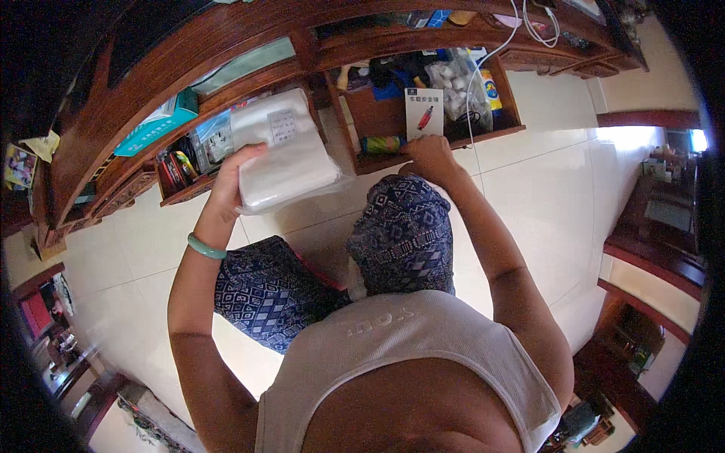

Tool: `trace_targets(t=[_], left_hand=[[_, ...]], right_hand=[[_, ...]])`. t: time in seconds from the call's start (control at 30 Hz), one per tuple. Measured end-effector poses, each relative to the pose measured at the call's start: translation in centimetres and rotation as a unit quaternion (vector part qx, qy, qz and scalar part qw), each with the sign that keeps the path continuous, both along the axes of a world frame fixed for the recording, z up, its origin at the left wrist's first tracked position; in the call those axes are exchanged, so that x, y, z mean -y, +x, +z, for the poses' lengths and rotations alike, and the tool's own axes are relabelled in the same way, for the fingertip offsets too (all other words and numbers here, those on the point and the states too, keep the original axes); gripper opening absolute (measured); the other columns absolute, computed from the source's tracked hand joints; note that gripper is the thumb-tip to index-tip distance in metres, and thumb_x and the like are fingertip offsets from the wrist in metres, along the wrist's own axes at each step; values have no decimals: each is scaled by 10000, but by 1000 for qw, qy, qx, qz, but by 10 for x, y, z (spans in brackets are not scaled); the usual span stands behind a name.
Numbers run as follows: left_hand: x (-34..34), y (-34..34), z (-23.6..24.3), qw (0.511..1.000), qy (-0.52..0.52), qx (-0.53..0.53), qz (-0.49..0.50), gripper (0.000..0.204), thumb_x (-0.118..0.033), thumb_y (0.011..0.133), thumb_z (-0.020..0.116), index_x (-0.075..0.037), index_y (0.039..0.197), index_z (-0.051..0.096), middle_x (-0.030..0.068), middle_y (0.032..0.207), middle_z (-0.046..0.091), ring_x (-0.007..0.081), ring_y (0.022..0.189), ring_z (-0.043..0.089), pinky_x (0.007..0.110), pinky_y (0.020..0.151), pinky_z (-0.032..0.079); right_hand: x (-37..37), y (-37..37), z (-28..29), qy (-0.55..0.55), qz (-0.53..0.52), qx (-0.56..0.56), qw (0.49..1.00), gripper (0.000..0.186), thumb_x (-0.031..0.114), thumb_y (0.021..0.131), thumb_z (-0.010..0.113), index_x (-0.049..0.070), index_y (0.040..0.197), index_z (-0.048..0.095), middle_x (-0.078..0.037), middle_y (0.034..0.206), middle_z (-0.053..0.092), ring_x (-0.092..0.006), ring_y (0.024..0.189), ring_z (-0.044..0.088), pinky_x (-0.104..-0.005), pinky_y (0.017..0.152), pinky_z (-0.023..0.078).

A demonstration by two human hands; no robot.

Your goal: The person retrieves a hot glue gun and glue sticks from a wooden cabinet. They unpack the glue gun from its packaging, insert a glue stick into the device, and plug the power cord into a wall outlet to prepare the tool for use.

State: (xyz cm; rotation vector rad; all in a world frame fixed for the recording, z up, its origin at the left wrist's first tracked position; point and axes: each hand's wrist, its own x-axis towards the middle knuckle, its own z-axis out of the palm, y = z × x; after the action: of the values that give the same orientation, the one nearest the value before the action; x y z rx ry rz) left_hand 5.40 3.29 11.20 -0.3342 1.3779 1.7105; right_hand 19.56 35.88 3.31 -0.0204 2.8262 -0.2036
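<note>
Principally, one flat, thick pack of clear plastic [291, 177], whitish and semi-transparent, glossy, rectangular with softly rounded corners, its loose film spreading past the lower edge; a pale printed label [283, 127] sits on the upper part of its face. Location: in the left hand [232, 181], raised at the right end of the left drawer [185, 193], partly covering that drawer's contents. Left fingers: gripping the pack by its left edge, thumb laid on the face; a pale green bangle [205, 248] rings the wrist. Right hand [434, 157]: fingers bent at the front edge of the right drawer [495, 134], against the lower end of an upright white card-like package [424, 109] bearing a red tool picture; whether they grip the package or the drawer edge, cannot tell. Right drawer, further items: a green cylindrical item [381, 143] by the front left corner; a clear bag of whitish pieces [451, 84] toward the right side; a yellow container [491, 89] against the right wall. One white cable [489, 59] hangs across that drawer's front edge. One teal box [160, 124] stands on the cabinet ledge above the left drawer.
</note>
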Motion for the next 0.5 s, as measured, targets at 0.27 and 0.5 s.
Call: trace_targets(t=[0.27, 0.5], left_hand=[[-3, 2, 11, 1000, -15, 7, -14, 387, -310, 767, 639, -18, 1018, 598, 110, 913, 618, 204, 806, 604, 315, 736, 485], [-2, 3, 11, 1000, -23, 1, -11, 406, -312, 764, 646, -11, 1031, 588, 106, 928, 612, 209, 821, 604, 317, 738, 488]], right_hand=[[-9, -84, -41, -299, -79, -71, 948, 426, 406, 864, 532, 30, 1052, 605, -225, 921, 629, -403, 862, 593, -455, 786, 465], [0, -115, -80, -323, -158, -134, 923, 375, 342, 841, 550, 23, 1033, 591, -214, 943, 631, -393, 895, 600, -426, 824, 474]])
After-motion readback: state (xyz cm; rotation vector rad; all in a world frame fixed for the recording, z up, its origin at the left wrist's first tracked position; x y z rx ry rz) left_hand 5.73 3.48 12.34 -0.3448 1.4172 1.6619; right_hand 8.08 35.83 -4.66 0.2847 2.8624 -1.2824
